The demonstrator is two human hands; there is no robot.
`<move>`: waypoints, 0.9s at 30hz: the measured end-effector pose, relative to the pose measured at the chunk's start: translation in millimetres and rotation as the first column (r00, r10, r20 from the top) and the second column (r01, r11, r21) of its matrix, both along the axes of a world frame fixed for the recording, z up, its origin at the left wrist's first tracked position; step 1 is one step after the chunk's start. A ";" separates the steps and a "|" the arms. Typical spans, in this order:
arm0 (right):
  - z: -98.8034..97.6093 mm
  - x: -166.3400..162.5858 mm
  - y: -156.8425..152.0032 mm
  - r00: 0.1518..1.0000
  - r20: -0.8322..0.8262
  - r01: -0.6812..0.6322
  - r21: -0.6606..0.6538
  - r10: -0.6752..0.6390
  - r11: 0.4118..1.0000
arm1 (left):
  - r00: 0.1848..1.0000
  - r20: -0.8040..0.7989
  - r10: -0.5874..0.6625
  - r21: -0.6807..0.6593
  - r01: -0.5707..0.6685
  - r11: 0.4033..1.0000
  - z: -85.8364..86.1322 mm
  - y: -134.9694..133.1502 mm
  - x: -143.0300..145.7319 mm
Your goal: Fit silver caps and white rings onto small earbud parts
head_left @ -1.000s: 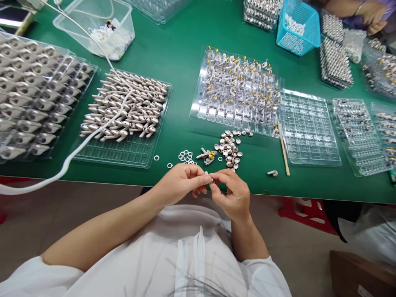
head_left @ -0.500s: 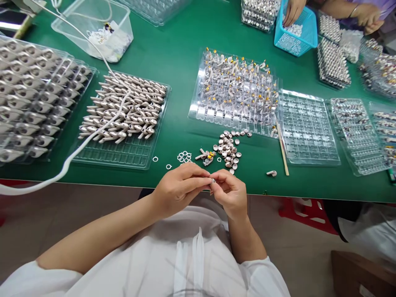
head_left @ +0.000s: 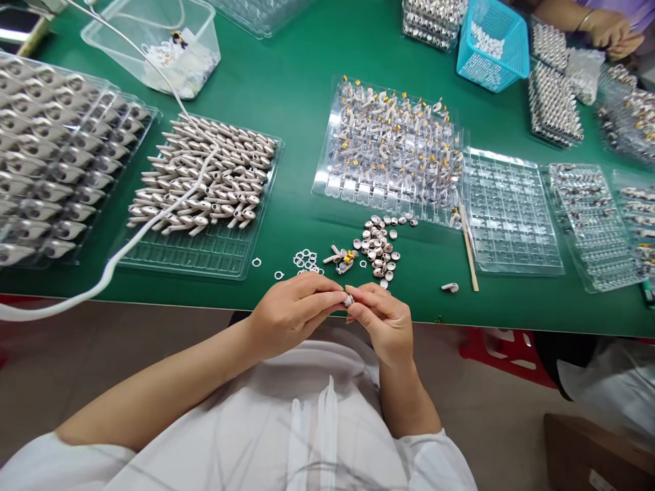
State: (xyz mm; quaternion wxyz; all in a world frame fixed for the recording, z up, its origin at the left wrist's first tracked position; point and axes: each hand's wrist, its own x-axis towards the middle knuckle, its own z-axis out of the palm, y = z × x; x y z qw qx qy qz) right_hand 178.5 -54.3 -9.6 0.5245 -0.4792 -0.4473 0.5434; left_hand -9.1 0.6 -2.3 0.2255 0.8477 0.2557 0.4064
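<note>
My left hand (head_left: 294, 310) and my right hand (head_left: 381, 317) meet at the near edge of the green table (head_left: 297, 82), fingertips pinched together on one small pale earbud part (head_left: 348, 299). Just beyond them lie a heap of small round caps (head_left: 379, 249), a few white rings (head_left: 306, 259) and a loose earbud piece with a yellow tab (head_left: 344, 260). A single white earbud shell (head_left: 450, 287) rests to the right.
A clear tray of beige earbud shells (head_left: 205, 181) sits left, crossed by a white hose (head_left: 117, 252). A tray of parts with yellow tabs (head_left: 391, 146), an empty clear tray (head_left: 509, 211), a wooden stick (head_left: 468, 249) and a blue basket (head_left: 494, 44) stand beyond. Another person's hand (head_left: 611, 31) is far right.
My fingers shifted slightly around the small part, staying pinched together. The other person's hand left the blue basket.
</note>
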 end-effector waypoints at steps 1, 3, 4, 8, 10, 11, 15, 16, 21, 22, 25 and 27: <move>-0.1 0.2 0.0 1.000 0.001 -0.009 0.002 0.009 1.000 | 1.000 0.006 -0.005 -0.008 0.005 1.000 0.3 0.1 0.1; -0.1 1.3 -0.3 0.999 0.007 -0.034 0.009 0.034 0.999 | 1.000 0.018 -0.003 -0.029 0.003 1.000 1.3 0.6 0.3; -0.2 2.0 -0.5 0.999 0.005 -0.046 0.010 0.046 0.999 | 1.000 0.024 0.000 -0.036 0.001 0.999 1.8 0.8 0.4; -2.2 3.7 -1.5 0.997 -0.056 -0.061 -0.002 0.061 0.998 | 0.999 0.046 0.005 -0.045 -0.003 0.999 1.6 0.8 0.7; -4.3 3.5 -1.8 0.994 -0.086 -0.062 -0.011 0.060 0.998 | 0.998 0.060 -0.002 -0.053 0.005 0.999 0.7 0.0 1.1; -5.3 3.3 -1.9 0.994 -0.092 -0.061 -0.014 0.059 0.998 | 0.998 0.067 -0.004 -0.059 0.008 0.998 0.3 -0.4 1.5; -7.9 3.0 -1.6 0.996 -0.071 -0.054 -0.033 0.051 0.998 | 0.997 0.083 0.000 -0.070 0.006 0.998 1.1 -1.1 3.0; -7.8 3.0 -1.4 0.997 -0.063 -0.052 -0.039 0.049 0.998 | 0.997 0.083 0.002 -0.067 0.003 0.998 1.8 -0.9 3.2; -5.1 3.4 -0.3 0.998 -0.041 -0.058 -0.033 0.056 0.998 | 0.998 0.062 -0.004 -0.055 0.008 0.998 5.1 0.3 2.3; -4.5 3.4 -0.3 0.998 -0.039 -0.060 -0.031 0.059 0.998 | 0.998 0.059 -0.009 -0.050 0.012 0.999 5.2 0.5 1.9; -3.7 3.5 -0.6 0.997 -0.042 -0.066 -0.031 0.065 0.997 | 0.998 0.055 -0.024 -0.026 0.026 0.999 4.6 0.4 1.0; -3.9 3.5 -1.0 0.997 -0.041 -0.069 -0.029 0.067 0.997 | 0.998 0.053 -0.029 -0.008 0.030 1.000 4.1 0.0 0.4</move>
